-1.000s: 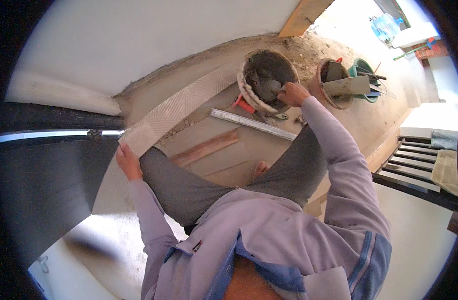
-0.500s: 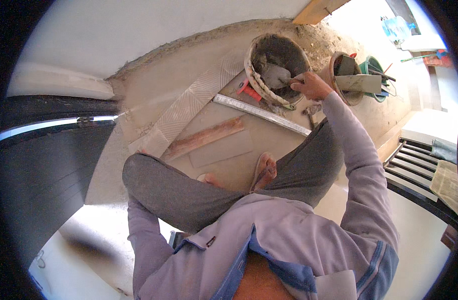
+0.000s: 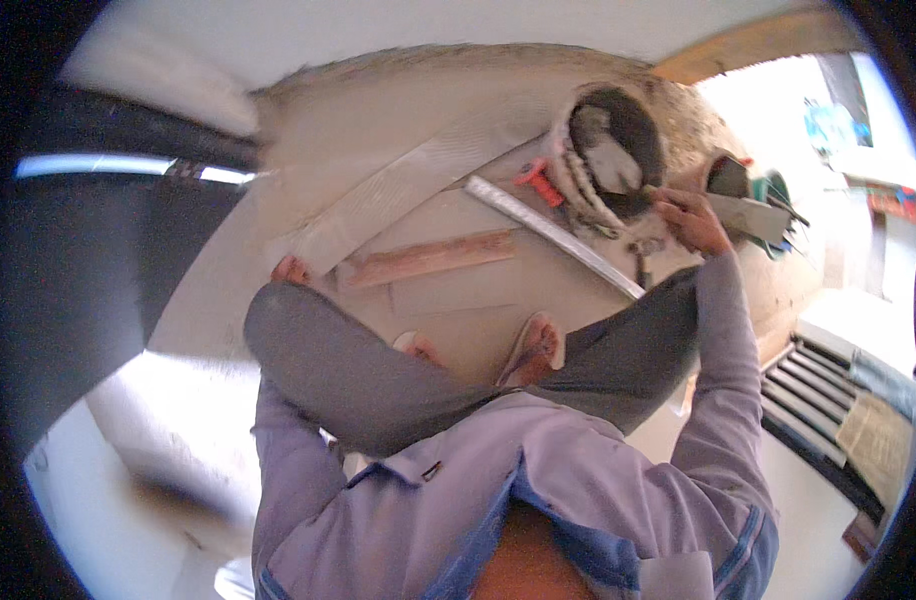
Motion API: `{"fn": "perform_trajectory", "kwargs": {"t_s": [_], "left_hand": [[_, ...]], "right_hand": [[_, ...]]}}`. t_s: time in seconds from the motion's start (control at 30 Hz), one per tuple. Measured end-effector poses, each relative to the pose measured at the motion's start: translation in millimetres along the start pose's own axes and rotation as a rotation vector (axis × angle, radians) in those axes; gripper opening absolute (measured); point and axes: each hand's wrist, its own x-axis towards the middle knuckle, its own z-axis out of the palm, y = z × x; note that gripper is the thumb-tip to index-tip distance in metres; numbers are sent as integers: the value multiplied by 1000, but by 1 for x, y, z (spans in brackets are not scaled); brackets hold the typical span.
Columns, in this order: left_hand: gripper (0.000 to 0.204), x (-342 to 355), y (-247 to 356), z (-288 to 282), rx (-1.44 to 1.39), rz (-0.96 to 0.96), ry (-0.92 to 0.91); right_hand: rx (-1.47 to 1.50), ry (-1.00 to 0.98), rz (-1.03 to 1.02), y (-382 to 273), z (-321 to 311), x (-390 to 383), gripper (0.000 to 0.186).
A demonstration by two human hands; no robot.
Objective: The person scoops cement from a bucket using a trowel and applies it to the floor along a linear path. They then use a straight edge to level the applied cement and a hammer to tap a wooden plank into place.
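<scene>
My right hand [image 3: 693, 222] is closed round the handle of a trowel [image 3: 612, 165]. The blade, loaded with grey mortar, is over the mouth of a dirty bucket [image 3: 581, 188]; whether it touches the mix inside I cannot tell. Past my left knee only the fingers of my left hand [image 3: 291, 270] show. They look stretched out by the floor, near the end of a strip covered with combed mortar [image 3: 398, 185]; my knee hides the rest of that hand.
A metal straightedge [image 3: 553, 235] lies diagonally before my feet, with a red spool [image 3: 541, 182] and a hammer [image 3: 640, 260] nearby. Also there are a reddish board [image 3: 433, 258], a second bucket [image 3: 723, 172] with a flat blade [image 3: 748, 215] across it, and a slatted black rack [image 3: 808, 385].
The view has shifted, so the floor things appear further right. My right hand still grips the trowel, whose blade is over the bucket. More of my left fingers shows past the knee.
</scene>
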Motion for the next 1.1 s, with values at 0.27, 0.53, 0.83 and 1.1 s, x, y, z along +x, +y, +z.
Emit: {"fn": "perform_trajectory", "kwargs": {"t_s": [0.27,0.53,0.83,1.1], "left_hand": [[26,-19,47,-31,15,-111,110],[38,-56,140,-101,903,-40,248],[47,-108,342,-116,-1001,619,731],[54,-91,326,-94,-1219,373,792]], "right_hand": [[135,57,20,11,-9,-19,49],[148,-6,-133,-45,23,-70,54],[-117,-376,-420,-110,159,26,49],[-753,-216,-864,-168,242,71,42]]}}
